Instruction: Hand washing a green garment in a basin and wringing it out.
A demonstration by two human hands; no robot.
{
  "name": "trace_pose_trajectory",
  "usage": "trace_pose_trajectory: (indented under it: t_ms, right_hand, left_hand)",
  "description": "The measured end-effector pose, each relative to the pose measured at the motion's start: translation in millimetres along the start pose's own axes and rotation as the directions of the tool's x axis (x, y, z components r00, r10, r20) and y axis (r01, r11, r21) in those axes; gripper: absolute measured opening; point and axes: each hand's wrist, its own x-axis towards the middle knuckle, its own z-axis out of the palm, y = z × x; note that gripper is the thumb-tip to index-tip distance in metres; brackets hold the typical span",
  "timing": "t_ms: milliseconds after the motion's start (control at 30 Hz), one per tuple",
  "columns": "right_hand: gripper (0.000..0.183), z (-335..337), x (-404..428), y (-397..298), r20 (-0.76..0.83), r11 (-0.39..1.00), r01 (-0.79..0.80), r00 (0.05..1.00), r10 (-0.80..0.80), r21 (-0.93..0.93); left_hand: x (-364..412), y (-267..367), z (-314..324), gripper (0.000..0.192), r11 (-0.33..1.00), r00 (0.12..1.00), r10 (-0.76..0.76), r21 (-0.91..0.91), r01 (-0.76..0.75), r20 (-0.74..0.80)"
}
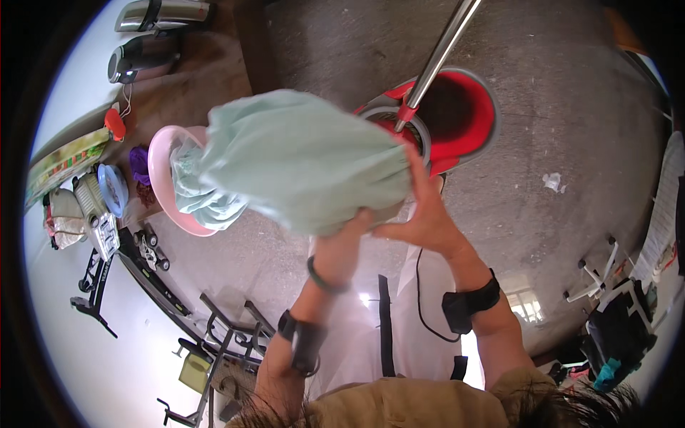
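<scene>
A light green cloth (pixel 316 160) hangs in front of me, spread wide and slightly blurred. At its lower edge my left hand (pixel 345 249) grips it, with the fingers mostly hidden by fabric. My right hand (pixel 436 219) holds the right end, fingers along the edge and thumb apart below. Further left, more pale green fabric (pixel 206 206) lies bunched in a pink basin (pixel 158 176). Whether that fabric joins the piece in my hands cannot be told. Part of the basin is hidden behind the cloth.
Beyond my right hand is a red and grey mop bucket (pixel 489 112), a metal mop handle (pixel 441 53) slanting from it. A brown table (pixel 208 69) bears flasks (pixel 160 16). Exercise equipment (pixel 230 331) is lower left; a white chair base (pixel 599 273) is at right.
</scene>
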Motion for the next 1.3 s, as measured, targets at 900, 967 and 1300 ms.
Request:
trace_pose_trajectory:
  t_ms: [900, 967, 1300]
  right_hand:
    - [0.057, -45, 45, 154, -0.353, 0.511, -0.323, 0.935, 0.040, -0.797]
    - [0.060, -40, 44, 150, -0.386, 0.483, -0.362, 0.921, 0.053, -0.797]
    - [0.054, -7, 62, 81, -0.278, 0.421, -0.137, 0.915, -0.294, -0.897]
  left_hand:
    - [59, 3, -200, 0.071, 0.954, 0.694, -0.200, 0.024, 0.298, -0.692]
    - [48, 33, -214, 0.099, 0.992, 0.581, -0.070, 0.006, 0.127, -0.811]
    - [37, 94, -284, 0.097, 0.950, 0.427, 0.254, 0.307, 0.060, -0.868]
